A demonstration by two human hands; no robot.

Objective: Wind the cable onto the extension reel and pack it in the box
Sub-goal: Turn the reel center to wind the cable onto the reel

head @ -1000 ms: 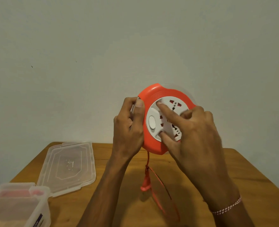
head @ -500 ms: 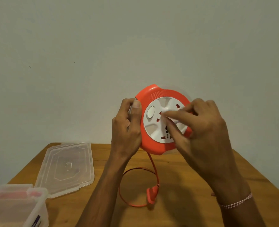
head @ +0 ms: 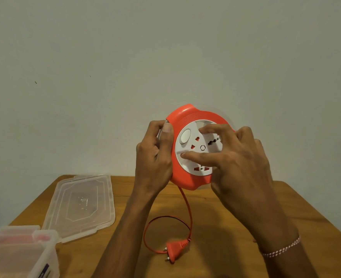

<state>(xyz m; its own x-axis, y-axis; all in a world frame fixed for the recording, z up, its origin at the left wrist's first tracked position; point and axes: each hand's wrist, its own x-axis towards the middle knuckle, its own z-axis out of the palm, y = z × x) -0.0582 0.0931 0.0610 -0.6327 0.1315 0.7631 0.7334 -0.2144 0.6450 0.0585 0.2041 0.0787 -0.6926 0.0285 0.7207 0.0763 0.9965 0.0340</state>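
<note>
I hold the round orange extension reel (head: 185, 117) upright above the table. My left hand (head: 155, 157) grips its left rim, thumb on the front edge. The thumb and fingertips of my right hand (head: 239, 163) are spread and press on the reel's white socket face (head: 197, 149). The orange cable (head: 188, 213) hangs from the reel's underside and curls into one loop on the table. Its plug (head: 174, 250) lies flat there, pins toward me. The clear plastic box (head: 19, 253) stands at the lower left, open and blurred.
The box's clear lid (head: 81, 203) lies flat on the wooden table (head: 225, 227), left of my left forearm. A plain wall rises right behind the table's far edge. A beaded bracelet (head: 280, 250) circles my right wrist.
The white socket face has turned clockwise under my right fingers, which have shifted their hold. The swinging cable has settled into a loop and the plug now lies on the table.
</note>
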